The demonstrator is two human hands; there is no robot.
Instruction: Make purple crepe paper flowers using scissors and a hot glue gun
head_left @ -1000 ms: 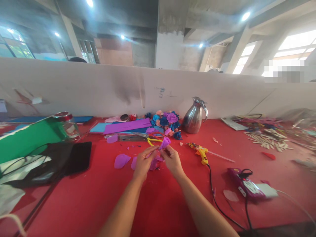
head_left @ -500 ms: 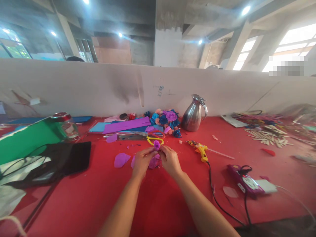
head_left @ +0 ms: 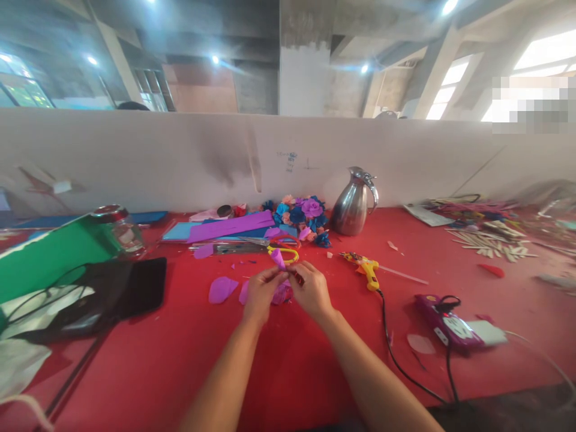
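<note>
My left hand [head_left: 261, 294] and my right hand [head_left: 311, 289] meet over the middle of the red table. Between their fingertips they pinch the base of a small rolled purple paper flower [head_left: 278, 258], tilted up and to the left. Cut purple paper petals [head_left: 223, 289] lie to the left, and more are partly hidden behind my hands. Just beyond the flower are scissors [head_left: 290, 257] with yellow and red handles. Finished paper flowers [head_left: 302, 216] in blue, purple and pink are heaped farther back, beside purple paper strips [head_left: 230, 226].
A steel jug [head_left: 353, 203] stands at the back. On the right lie a yellow glue gun [head_left: 369, 273] with its cord, a purple power strip [head_left: 450, 324] and several pale sticks [head_left: 490, 243]. A glass jar [head_left: 126, 231] and a black tablet-like object [head_left: 143, 287] are on the left.
The rolled purple flower has tipped from facing me to leaning up and left, so its side shows. Both hands keep their pinch at its base, and the view has shifted slightly.
</note>
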